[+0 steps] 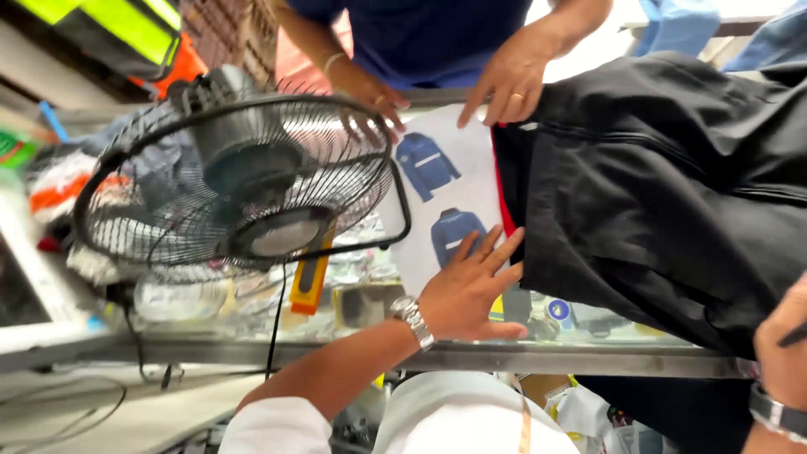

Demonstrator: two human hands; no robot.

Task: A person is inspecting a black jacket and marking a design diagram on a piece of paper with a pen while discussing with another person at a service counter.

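Your left hand (471, 290) lies flat, fingers spread, gripping nothing, pinning the near edge of the sheet (441, 181) on the glass counter (504, 357) left of the black jacket (672, 193), while your right hand (786, 349) at the near right seems closed on a pen, hard to tell.

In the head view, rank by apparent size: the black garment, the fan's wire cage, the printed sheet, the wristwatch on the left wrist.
1. Black garment
2. Fan's wire cage, though it sits nearer the camera, so unsure
3. Printed sheet, partly covered
4. Wristwatch
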